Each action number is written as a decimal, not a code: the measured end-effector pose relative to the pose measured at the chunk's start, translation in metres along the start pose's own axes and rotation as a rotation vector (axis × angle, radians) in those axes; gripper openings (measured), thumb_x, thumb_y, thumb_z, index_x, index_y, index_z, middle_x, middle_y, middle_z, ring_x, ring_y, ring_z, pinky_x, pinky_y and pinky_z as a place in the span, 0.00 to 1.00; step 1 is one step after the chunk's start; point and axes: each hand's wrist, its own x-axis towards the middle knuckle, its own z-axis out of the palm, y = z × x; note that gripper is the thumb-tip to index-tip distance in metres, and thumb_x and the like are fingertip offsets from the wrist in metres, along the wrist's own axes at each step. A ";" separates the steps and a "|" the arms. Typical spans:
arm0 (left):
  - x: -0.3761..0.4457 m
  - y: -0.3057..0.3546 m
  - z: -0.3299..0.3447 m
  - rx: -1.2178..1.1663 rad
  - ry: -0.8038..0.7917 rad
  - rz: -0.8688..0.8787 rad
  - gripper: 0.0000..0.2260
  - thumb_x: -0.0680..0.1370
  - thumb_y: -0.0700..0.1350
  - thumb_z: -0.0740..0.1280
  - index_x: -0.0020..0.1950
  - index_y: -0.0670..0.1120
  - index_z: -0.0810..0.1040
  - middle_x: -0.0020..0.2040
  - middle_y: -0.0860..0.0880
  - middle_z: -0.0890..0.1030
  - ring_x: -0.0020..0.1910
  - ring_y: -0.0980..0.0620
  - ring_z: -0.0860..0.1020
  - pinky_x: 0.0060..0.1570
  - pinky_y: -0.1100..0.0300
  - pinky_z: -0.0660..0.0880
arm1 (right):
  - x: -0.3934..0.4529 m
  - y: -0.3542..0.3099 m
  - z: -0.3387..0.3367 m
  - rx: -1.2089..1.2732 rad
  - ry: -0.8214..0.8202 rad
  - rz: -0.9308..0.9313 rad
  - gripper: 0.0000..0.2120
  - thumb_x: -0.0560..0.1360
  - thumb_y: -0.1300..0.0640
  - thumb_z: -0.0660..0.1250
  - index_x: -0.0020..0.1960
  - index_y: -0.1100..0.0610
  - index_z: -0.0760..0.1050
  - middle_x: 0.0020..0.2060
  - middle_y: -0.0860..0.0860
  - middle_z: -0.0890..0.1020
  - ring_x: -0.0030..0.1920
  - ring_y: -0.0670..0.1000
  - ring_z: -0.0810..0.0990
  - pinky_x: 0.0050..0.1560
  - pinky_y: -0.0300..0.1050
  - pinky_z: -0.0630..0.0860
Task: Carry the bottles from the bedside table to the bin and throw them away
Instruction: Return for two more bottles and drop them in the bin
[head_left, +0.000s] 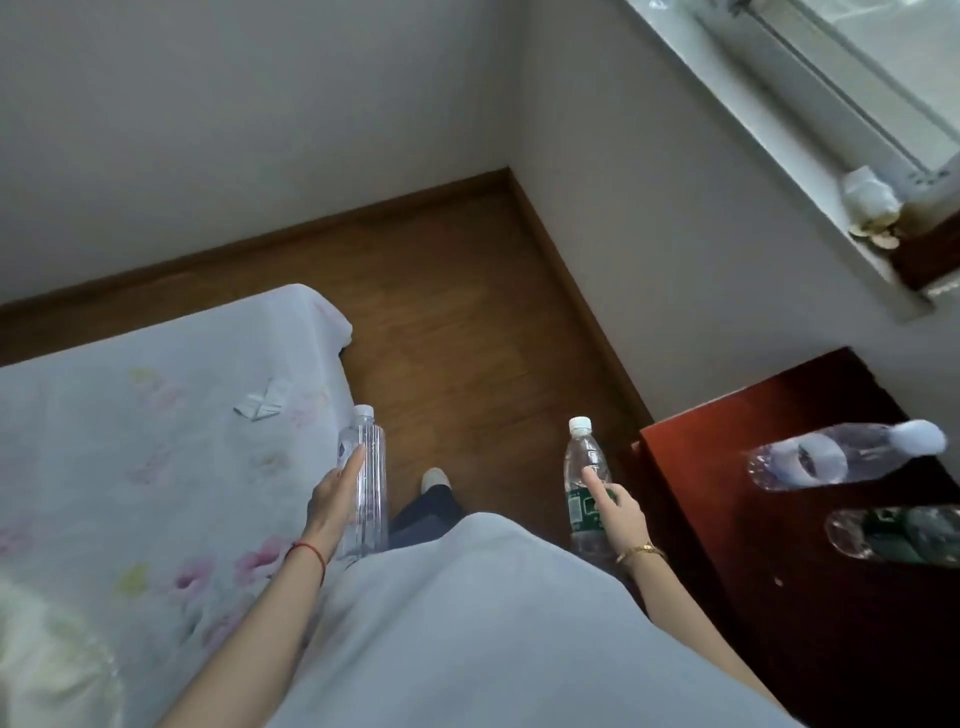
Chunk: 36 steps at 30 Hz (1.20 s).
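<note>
My left hand (332, 499) grips a tall clear ribbed bottle (370, 478) with a white cap, held upright beside the bed. My right hand (621, 512) holds a clear bottle with a green label (584, 467) and a white cap, also upright, over the floor just left of the bedside table. On the dark red bedside table (779, 519) at the right stand two more bottles: a clear one with a white cap (841, 460) and one with a green label (898, 540). No bin is in view.
A bed with a flowered white sheet (156, 441) fills the left. Brown wooden floor (467, 312) runs between bed and wall into the corner. A window sill (852, 208) with small items is at the upper right. My foot (435, 480) points forward.
</note>
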 end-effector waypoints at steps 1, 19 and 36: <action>0.014 0.013 -0.010 -0.011 0.028 -0.008 0.31 0.69 0.70 0.59 0.58 0.48 0.78 0.57 0.48 0.77 0.57 0.43 0.76 0.61 0.51 0.71 | 0.012 -0.023 0.012 -0.010 -0.007 -0.011 0.30 0.70 0.32 0.62 0.59 0.55 0.74 0.55 0.56 0.79 0.54 0.56 0.79 0.57 0.55 0.78; 0.218 0.211 -0.091 -0.157 0.155 -0.130 0.33 0.69 0.71 0.55 0.55 0.45 0.77 0.56 0.43 0.79 0.55 0.43 0.75 0.57 0.52 0.70 | 0.214 -0.372 0.156 -0.070 -0.147 -0.160 0.28 0.72 0.37 0.65 0.62 0.57 0.72 0.56 0.58 0.79 0.53 0.57 0.80 0.59 0.58 0.77; 0.413 0.393 -0.187 -0.660 0.481 -0.236 0.22 0.77 0.62 0.59 0.50 0.45 0.80 0.50 0.40 0.83 0.48 0.42 0.82 0.49 0.52 0.79 | 0.376 -0.706 0.354 -0.520 -0.537 -0.288 0.46 0.57 0.26 0.68 0.65 0.57 0.72 0.55 0.57 0.82 0.50 0.56 0.83 0.48 0.50 0.82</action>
